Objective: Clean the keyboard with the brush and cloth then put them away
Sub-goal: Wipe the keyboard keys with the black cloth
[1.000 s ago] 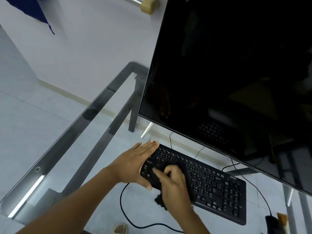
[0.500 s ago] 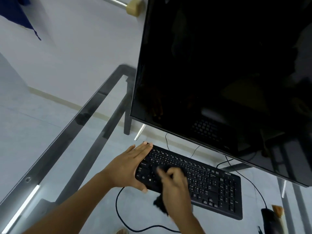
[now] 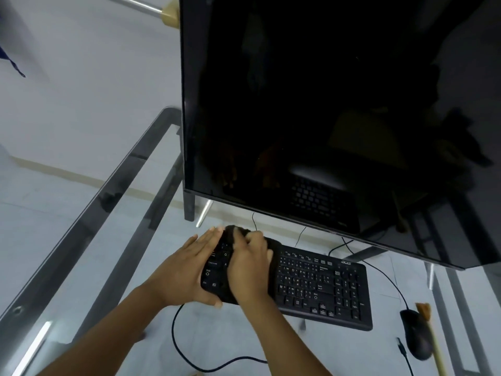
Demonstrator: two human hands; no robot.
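A black keyboard (image 3: 320, 286) lies on the glass desk (image 3: 108, 213) below the monitor. My left hand (image 3: 187, 270) grips the keyboard's left end, fingers flat along its edge and thumb under the front. My right hand (image 3: 250, 267) presses a black cloth (image 3: 273, 256) onto the left keys, near the keyboard's far edge. The cloth shows around my fingers and wrist. A brush (image 3: 431, 332) with a pale wooden handle and tan bristles lies at the right, beside the mouse.
A large dark monitor (image 3: 325, 104) stands close behind the keyboard. A black mouse (image 3: 416, 337) sits at the lower right. Black cables (image 3: 189, 354) loop across the glass in front. The desk's metal frame runs along the left edge.
My right hand has slid the cloth away from me, from the keyboard's near left keys up to its far left corner. My left hand keeps its hold on the keyboard's end.
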